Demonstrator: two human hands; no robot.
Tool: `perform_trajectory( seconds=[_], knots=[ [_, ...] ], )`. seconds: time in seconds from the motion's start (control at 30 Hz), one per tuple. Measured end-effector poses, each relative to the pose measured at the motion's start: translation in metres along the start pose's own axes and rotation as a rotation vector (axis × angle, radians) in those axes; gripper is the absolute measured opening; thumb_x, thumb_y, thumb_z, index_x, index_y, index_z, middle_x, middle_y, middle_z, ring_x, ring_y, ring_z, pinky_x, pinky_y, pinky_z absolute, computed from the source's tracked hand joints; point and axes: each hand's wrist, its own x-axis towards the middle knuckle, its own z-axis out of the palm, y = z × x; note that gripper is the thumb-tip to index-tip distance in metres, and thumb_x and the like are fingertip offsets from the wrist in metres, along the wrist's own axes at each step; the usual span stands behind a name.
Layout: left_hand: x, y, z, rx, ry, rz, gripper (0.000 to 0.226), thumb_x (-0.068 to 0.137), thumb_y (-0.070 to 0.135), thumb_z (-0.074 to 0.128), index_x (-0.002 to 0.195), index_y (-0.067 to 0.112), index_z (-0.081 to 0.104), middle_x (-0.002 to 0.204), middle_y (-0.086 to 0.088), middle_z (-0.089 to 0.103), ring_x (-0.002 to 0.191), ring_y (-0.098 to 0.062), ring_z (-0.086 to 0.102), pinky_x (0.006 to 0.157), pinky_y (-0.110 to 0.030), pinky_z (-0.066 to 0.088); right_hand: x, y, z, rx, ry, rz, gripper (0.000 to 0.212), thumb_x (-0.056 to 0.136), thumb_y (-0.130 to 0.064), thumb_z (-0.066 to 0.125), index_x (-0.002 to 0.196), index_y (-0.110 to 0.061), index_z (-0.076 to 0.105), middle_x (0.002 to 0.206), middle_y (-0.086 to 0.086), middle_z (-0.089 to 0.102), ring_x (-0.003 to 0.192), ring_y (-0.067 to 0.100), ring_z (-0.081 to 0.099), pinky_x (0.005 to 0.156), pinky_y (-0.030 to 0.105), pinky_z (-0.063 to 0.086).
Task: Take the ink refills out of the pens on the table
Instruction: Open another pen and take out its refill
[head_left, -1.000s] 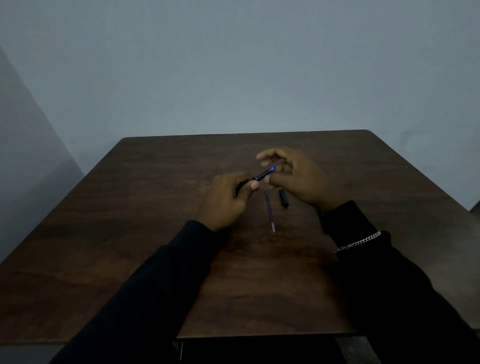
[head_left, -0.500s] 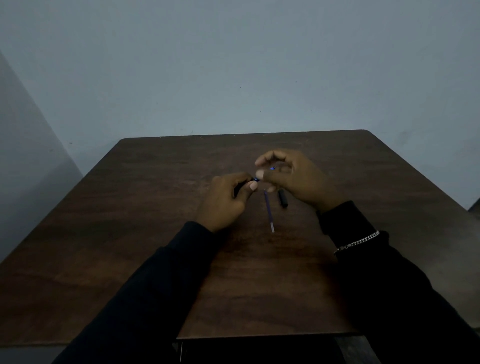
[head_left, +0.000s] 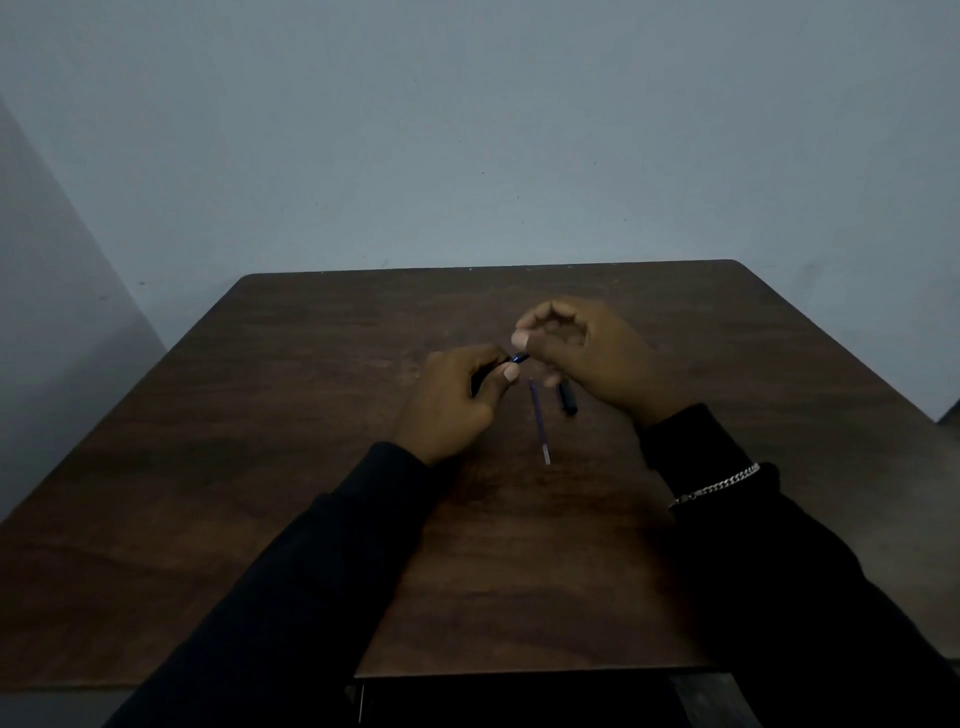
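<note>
Left grip (head_left: 452, 405) curled round dark pen (head_left: 514, 358), blue end poking toward right grip (head_left: 592, 358), fingers curled, hold unclear; loose refill (head_left: 539, 423) and short black piece (head_left: 567, 399) on table (head_left: 311, 415) between grips, slightly nearer.

No text, label, brand, number or sign can be read. The pen (head_left: 519, 358) is too small and dark to show any print.
</note>
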Motion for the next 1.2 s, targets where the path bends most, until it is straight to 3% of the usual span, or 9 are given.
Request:
perform_trajectory(
  seconds=[0.13,0.23,0.33,0.53,0.73,0.87,0.97,1.13,1.2],
  knots=[
    [-0.001,0.002,-0.001,0.009,-0.008,0.007,0.028,0.105,0.022,0.061,0.079,0.013,0.066,0.061,0.001,0.056,0.055,-0.01,0.047,0.051,-0.02,0.027,0.0,0.004,-0.001,-0.052,-0.003,-0.007,0.025,0.098,-0.031,0.07,0.085,-0.01,0.074,0.066,0.003,0.072,0.053,0.011,0.068,0.052,0.022,0.053],
    [-0.001,0.003,-0.002,-0.011,-0.007,-0.003,0.03,0.105,0.021,0.061,0.075,0.017,0.062,0.061,0.005,0.054,0.055,-0.006,0.045,0.053,-0.021,0.029,0.0,0.005,-0.004,-0.006,-0.055,-0.038,0.005,0.095,-0.011,0.07,0.095,-0.008,0.075,0.08,-0.002,0.077,0.069,0.011,0.073,0.064,0.024,0.058],
    [0.0,0.002,-0.002,-0.017,-0.008,-0.02,0.028,0.105,0.023,0.061,0.079,0.014,0.066,0.064,-0.001,0.057,0.057,-0.011,0.048,0.055,-0.031,0.032,0.001,0.004,-0.005,-0.018,-0.066,-0.08,0.021,0.083,-0.001,0.068,0.094,-0.016,0.075,0.097,-0.002,0.074,0.085,0.011,0.073,0.074,0.025,0.059],
    [0.0,0.002,-0.001,-0.006,-0.006,-0.006,0.025,0.106,0.024,0.061,0.084,0.014,0.07,0.066,0.0,0.061,0.059,-0.013,0.053,0.054,-0.027,0.033,0.003,0.008,-0.002,0.017,0.006,0.018,0.024,0.094,-0.034,0.074,0.092,-0.011,0.075,0.073,0.004,0.074,0.061,0.014,0.071,0.056,0.024,0.056],
    [0.0,0.002,-0.001,0.007,-0.016,-0.021,0.028,0.106,0.029,0.058,0.086,0.013,0.069,0.067,-0.002,0.061,0.058,-0.013,0.05,0.055,-0.03,0.034,0.003,0.008,-0.006,0.1,-0.072,-0.022,0.019,0.088,-0.001,0.071,0.097,-0.016,0.077,0.091,0.004,0.079,0.083,0.015,0.076,0.074,0.027,0.061],
    [-0.001,0.002,-0.001,-0.011,-0.004,-0.003,0.023,0.107,0.026,0.058,0.096,0.013,0.072,0.075,-0.002,0.067,0.067,-0.013,0.06,0.059,-0.039,0.046,0.003,0.008,-0.003,0.188,-0.032,0.087,0.022,0.086,-0.029,0.078,0.105,-0.019,0.075,0.092,0.011,0.076,0.073,0.017,0.074,0.063,0.029,0.06],
    [-0.001,0.002,-0.001,-0.015,0.004,-0.006,0.021,0.107,0.025,0.057,0.105,0.011,0.073,0.086,-0.007,0.073,0.078,-0.024,0.066,0.068,-0.047,0.053,0.003,0.01,-0.003,0.136,-0.01,0.128,0.038,0.087,-0.051,0.077,0.085,-0.013,0.075,0.074,0.01,0.075,0.058,0.017,0.07,0.054,0.027,0.056],
    [-0.001,0.001,0.0,-0.01,0.005,0.015,0.017,0.106,0.022,0.058,0.108,0.015,0.074,0.082,0.004,0.069,0.069,-0.01,0.059,0.06,-0.028,0.041,0.004,0.013,-0.004,0.189,-0.082,0.09,0.008,0.09,-0.023,0.076,0.092,-0.015,0.077,0.082,0.013,0.077,0.069,0.017,0.073,0.062,0.026,0.059],
    [-0.001,0.001,0.001,-0.007,0.01,0.018,0.017,0.106,0.024,0.058,0.109,0.017,0.074,0.079,0.009,0.066,0.067,-0.005,0.056,0.06,-0.024,0.038,0.006,0.012,-0.004,0.242,-0.092,0.091,0.016,0.083,-0.012,0.073,0.098,-0.019,0.077,0.092,0.014,0.077,0.081,0.018,0.073,0.068,0.029,0.06]
  ],
)
